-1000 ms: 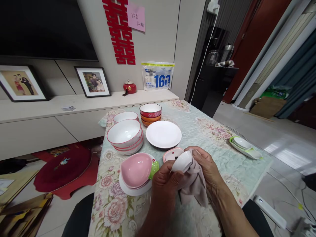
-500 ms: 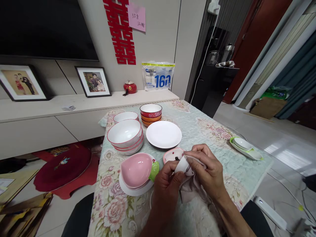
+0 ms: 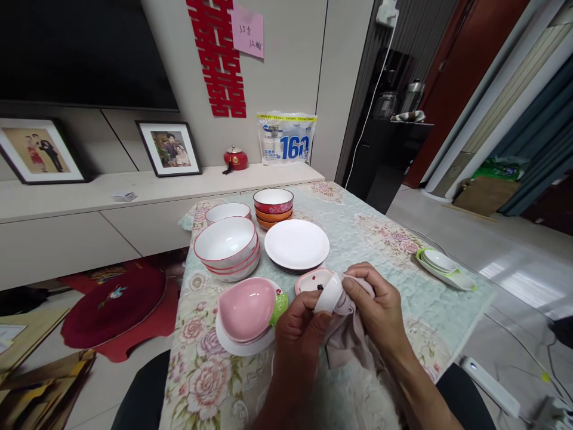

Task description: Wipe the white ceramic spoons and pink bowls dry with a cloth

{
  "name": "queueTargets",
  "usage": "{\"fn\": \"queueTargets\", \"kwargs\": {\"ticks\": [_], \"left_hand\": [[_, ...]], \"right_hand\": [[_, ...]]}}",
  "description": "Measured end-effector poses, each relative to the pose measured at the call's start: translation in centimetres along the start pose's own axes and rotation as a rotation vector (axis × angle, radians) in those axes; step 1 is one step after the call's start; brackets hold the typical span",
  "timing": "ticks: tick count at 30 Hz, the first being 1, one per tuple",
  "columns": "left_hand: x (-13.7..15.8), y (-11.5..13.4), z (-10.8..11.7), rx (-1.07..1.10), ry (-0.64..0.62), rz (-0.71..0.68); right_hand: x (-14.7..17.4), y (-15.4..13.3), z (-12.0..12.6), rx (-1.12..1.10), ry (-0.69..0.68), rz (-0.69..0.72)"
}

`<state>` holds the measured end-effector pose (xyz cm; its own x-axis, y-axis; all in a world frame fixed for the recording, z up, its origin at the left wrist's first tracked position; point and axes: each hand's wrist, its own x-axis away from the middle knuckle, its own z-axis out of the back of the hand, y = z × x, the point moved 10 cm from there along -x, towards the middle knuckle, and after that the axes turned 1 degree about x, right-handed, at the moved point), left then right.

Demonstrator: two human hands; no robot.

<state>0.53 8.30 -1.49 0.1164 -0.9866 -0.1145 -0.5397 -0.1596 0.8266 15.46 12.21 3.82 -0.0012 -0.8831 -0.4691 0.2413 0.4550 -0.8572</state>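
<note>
My left hand (image 3: 301, 327) pinches a small white dish (image 3: 329, 294), tilted on edge above the near part of the table. In my right hand (image 3: 378, 307) is a greyish-pink cloth (image 3: 351, 343), its fingers pressing it against the dish's right side; the rest hangs down. Just behind the hands lies a pink-rimmed dish (image 3: 305, 283) with red dots, partly hidden by them. Left of my left hand, a pink fruit-shaped bowl (image 3: 246, 310) with a green leaf handle rests on a white plate (image 3: 230, 346).
Beyond the hands stand stacked white plates (image 3: 296, 243), red-rimmed white bowls (image 3: 226, 242) and a red-and-orange bowl stack (image 3: 274, 206). Green-and-white dishes (image 3: 443, 266) lie by the right edge of the flowered tablecloth (image 3: 210, 382). A red stool (image 3: 116, 304) is at left.
The small white dish has turned slightly, showing more of its curved surface. My right hand and the cloth have shifted along its edge.
</note>
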Motion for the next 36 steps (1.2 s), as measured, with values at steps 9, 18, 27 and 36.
{"fn": "queueTargets", "kwargs": {"ticks": [9,18,27,36], "left_hand": [[0.1,0.0,-0.2,-0.016,-0.011,0.023],[0.0,-1.3,0.0,0.28,0.112,0.172],[0.1,-0.9,0.3,0.277,0.107,0.131],[0.0,-0.3,0.5,0.239,0.139,0.074]], "right_hand": [[0.3,-2.1,-0.5,0.039,-0.048,0.113],[0.4,1.8,0.2,-0.007,0.094,-0.112],[2.1,-5.8,-3.3,0.301,-0.177,0.431],[1.3,-4.0,-2.5,0.372,-0.188,0.308]]}}
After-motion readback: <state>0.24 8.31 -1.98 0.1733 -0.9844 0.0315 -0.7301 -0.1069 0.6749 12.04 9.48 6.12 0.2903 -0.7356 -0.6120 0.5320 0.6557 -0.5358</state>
